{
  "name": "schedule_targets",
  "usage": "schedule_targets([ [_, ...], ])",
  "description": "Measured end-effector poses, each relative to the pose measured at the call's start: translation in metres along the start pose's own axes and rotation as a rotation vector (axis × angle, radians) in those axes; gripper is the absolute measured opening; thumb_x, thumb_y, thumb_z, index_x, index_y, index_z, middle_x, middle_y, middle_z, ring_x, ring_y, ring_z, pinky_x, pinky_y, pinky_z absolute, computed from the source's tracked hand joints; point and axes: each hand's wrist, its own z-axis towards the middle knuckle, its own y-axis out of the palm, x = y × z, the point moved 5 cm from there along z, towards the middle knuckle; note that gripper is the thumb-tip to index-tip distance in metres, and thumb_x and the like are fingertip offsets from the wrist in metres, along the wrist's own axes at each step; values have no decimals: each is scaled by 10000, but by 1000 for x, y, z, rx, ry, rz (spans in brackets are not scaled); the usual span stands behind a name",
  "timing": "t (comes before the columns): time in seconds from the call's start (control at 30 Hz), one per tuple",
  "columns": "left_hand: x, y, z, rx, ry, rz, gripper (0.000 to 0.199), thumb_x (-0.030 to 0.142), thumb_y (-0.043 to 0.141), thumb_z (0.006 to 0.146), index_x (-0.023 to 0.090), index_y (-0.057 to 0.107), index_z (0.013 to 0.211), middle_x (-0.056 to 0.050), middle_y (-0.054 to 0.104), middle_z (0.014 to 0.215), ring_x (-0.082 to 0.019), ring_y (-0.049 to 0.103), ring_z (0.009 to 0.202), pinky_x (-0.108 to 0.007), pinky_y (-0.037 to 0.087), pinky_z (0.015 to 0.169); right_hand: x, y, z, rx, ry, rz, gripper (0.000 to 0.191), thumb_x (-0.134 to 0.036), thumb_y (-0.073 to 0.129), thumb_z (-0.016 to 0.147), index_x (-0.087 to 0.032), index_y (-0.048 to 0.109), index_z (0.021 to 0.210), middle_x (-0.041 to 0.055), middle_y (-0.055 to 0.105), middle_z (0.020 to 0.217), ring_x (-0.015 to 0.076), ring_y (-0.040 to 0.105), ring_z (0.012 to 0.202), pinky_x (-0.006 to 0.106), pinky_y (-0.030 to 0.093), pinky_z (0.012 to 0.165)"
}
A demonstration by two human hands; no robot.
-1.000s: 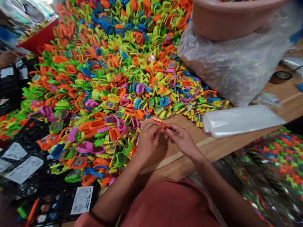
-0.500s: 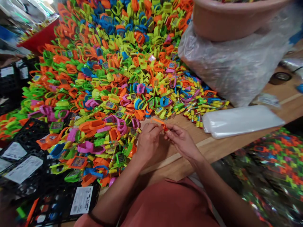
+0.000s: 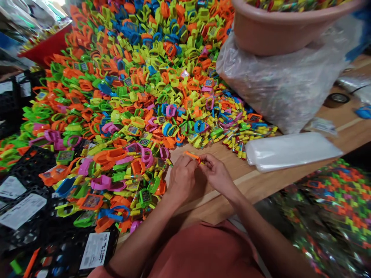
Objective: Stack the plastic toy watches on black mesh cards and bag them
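My left hand (image 3: pixel 182 179) and my right hand (image 3: pixel 217 175) meet above the bare wooden tabletop (image 3: pixel 246 183), just in front of a huge heap of colourful plastic toy watches (image 3: pixel 130 96). Between their fingertips they pinch a thin orange plastic strap (image 3: pixel 193 155). Its end near my right fingers is hidden. The nearest toy watches lie just left of my left hand, with several pink, green and orange ones among them.
A terracotta basin (image 3: pixel 278 27) of toys rests on a bulging plastic sack (image 3: pixel 278 88). Flat transparent bags (image 3: pixel 290 150) lie to the right. Black crates with white labels (image 3: pixel 26 204) line the left, and a shiny packed heap (image 3: pixel 327 216) lies lower right.
My hands have drawn closer together around the orange strap, and less of it shows. The view has shifted slightly, revealing more of the basin's contents.
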Motion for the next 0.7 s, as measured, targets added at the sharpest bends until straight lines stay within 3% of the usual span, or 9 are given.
schedule_targets([
  [0.13,-8,-4,-2,9,-12,-41,277,60,479,964,163,736,965,-82,702,887,-221,645,851,-306,525,729,1,13,0,-43,-18,-7,194,-278,595,885,-220,648,1062,12,667,921,166,596,779,287,478,721],
  [0.2,-21,-21,-4,28,-21,-98,262,75,499,960,181,737,947,-69,708,886,-203,656,836,-286,520,721,-1,15,1,-120,-28,-6,217,-330,615,929,-224,658,1113,16,671,944,167,609,798,287,487,730],
  [0.3,-54,-74,-9,95,-150,-36,200,156,558,953,195,737,871,-40,702,836,-181,650,744,-270,493,656,-10,-1,11,-169,-129,-126,277,-410,644,968,-246,680,1189,44,672,1061,195,641,932,312,507,807],
  [0.4,-91,-135,-16,198,-451,184,178,281,659,913,238,754,1057,-4,708,937,-149,621,658,-297,500,680,-18,-37,31,-2,-305,-408,229,-351,626,990,-225,711,1161,87,652,1164,238,626,1072,365,495,923],
  [0.47,-99,-156,-16,311,-545,245,288,351,689,892,249,738,1157,-13,685,1041,-127,597,631,-311,510,690,-18,-53,45,92,-399,-590,205,-244,579,995,-198,718,1139,112,648,1186,260,613,1105,396,479,970],
  [0.5,-97,-155,-13,339,-543,220,302,364,693,887,236,739,1157,-23,678,1056,-128,597,636,-309,514,686,-16,-57,52,109,-437,-673,225,-190,551,991,-189,715,1145,122,648,1207,269,605,1114,409,473,984],
  [0.57,-86,-127,2,273,-486,82,247,331,679,901,192,753,1092,-45,691,1016,-153,631,697,-295,524,690,-10,-53,62,89,-494,-830,274,-121,514,978,-180,707,1164,131,653,1235,286,584,1109,428,463,984],
  [0.67,-61,-47,29,-119,-399,-107,207,188,574,967,166,749,1075,-73,742,988,-197,694,898,-299,535,822,1,-41,70,45,-513,-1016,253,-112,522,970,-183,708,1126,133,668,1204,305,555,1054,434,455,937],
  [0.7,-53,-24,38,-181,-382,-123,206,163,576,964,172,752,1070,-75,751,990,-197,701,909,-291,534,827,3,-39,70,40,-510,-1043,234,-119,532,968,-187,708,1106,131,674,1171,306,551,1030,430,453,919],
])
